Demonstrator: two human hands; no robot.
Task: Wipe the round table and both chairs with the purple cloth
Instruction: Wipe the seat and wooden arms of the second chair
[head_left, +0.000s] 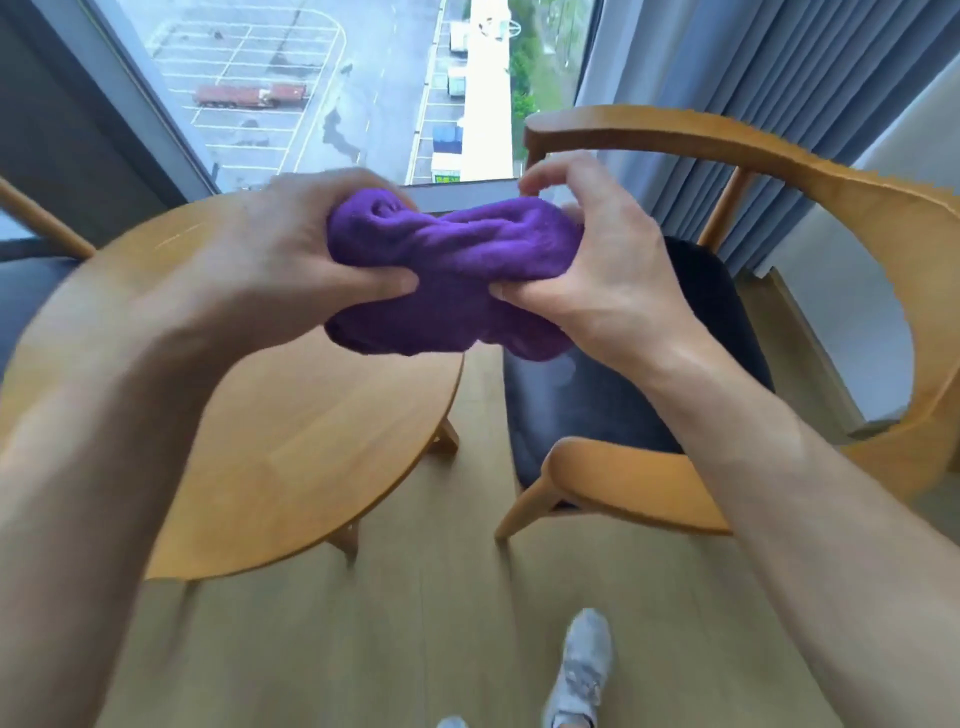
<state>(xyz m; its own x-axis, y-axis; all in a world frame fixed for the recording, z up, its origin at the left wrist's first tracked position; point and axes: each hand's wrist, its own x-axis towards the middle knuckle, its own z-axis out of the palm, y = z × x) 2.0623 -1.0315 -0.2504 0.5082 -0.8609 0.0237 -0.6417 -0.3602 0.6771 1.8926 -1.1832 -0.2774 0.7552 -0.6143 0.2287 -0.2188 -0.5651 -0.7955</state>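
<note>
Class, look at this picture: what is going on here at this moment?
A person stands by a window, holding a bunched purple cloth in the air with both hands. The left hand grips one end, the right hand the other. The cloth hangs above the edge of the round table and touches neither it nor the chair on the right. A second chair shows at far left.

A small sitting corner of a high-rise room, such as a flat or hotel room, is shown. A round wooden surface (311, 441) is flanked by a curved-back wooden armchair (779, 171) with a dark seat cushion, and part of a second chair (36, 223) is seen at the left. A full-height window (322, 93) overlooks a parking lot far below, grey pleated curtains (779, 78) hang alongside, and pale wood-look flooring (389, 649) is laid underfoot.
</note>
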